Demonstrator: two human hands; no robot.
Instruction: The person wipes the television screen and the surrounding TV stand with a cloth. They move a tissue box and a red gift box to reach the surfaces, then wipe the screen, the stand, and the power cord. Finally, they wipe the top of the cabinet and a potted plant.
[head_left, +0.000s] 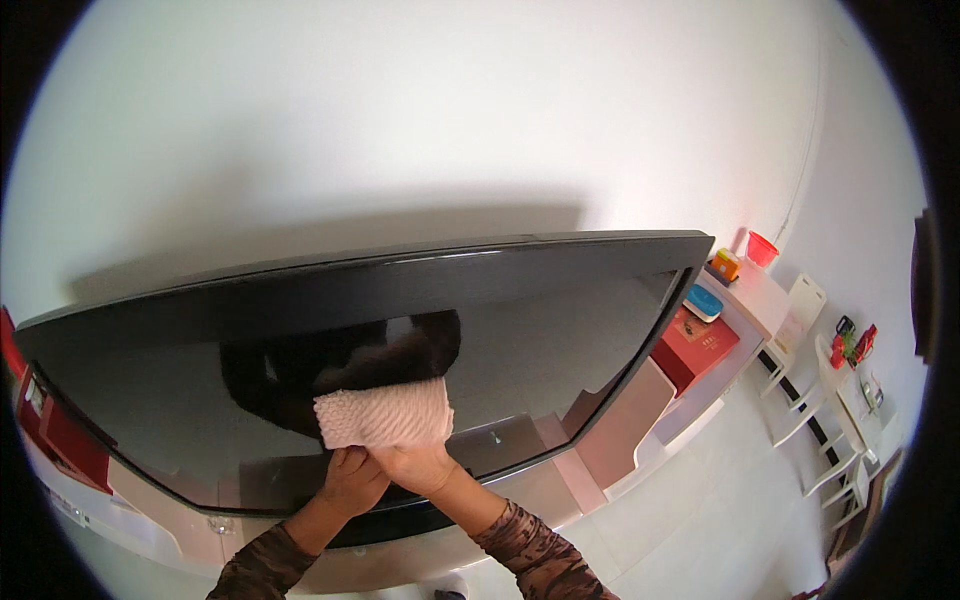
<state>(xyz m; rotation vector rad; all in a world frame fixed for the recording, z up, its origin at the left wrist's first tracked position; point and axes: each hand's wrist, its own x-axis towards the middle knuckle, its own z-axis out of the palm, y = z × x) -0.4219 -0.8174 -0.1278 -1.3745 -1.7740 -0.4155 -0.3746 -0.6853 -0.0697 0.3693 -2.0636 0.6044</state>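
Observation:
A folded, textured white cloth (386, 415) is held up in front of the dark screen of a black flat-panel television (555, 322). My right hand (420, 466) grips the cloth from below, its fingers hidden behind the fabric. Close beside it, my left hand (352, 478) has its fingers at the cloth's lower edge; whether they pinch it is hard to make out. Both forearms wear camouflage-patterned sleeves. The glossy screen carries a dark reflection of a person. Whether the cloth touches the glass cannot be told.
The television stands on a pale cabinet (427, 551) against a white wall (465, 105). Right of it are a red box (694, 349), a blue-lidded container (703, 301), an orange box (726, 262) and a red plastic basket (761, 249). Farther right stand a white table (851, 397) and chairs (799, 322).

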